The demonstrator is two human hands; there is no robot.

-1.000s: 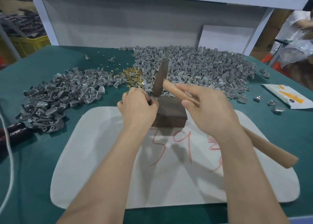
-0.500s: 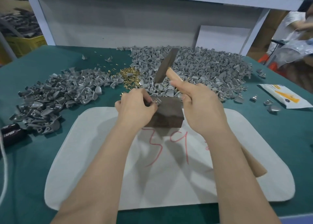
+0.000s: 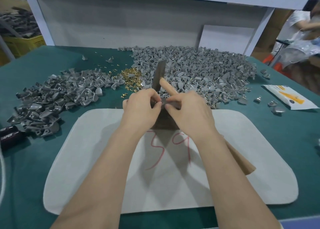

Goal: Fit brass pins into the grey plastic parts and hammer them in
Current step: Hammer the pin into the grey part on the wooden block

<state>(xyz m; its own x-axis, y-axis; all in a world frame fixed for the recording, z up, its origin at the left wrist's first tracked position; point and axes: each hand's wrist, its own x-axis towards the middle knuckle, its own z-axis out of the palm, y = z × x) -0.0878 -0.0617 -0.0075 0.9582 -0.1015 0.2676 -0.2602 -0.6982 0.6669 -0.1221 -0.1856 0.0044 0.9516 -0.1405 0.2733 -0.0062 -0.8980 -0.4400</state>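
Note:
My left hand (image 3: 141,107) and my right hand (image 3: 188,111) meet over a dark wooden block (image 3: 163,120) on the white mat (image 3: 242,150). Between their fingertips they pinch a small grey plastic part (image 3: 163,102), mostly hidden. My right hand also grips the wooden handle of a hammer (image 3: 160,72); its metal head points up and away, and the handle end sticks out behind my forearm. A small heap of brass pins (image 3: 130,78) lies just beyond the hands. A big pile of grey parts (image 3: 199,72) fills the back, and a second pile (image 3: 52,98) lies at the left.
A white and orange packet (image 3: 287,97) lies at the right with a few loose grey parts (image 3: 277,110) beside it. A black object (image 3: 9,137) sits at the left edge. A white board backs the green table (image 3: 26,168). Another person sits at the far right.
The hammer head has come down from its raised tilt and stands closer to the block. My right hand has moved left to join the left hand on the grey part.

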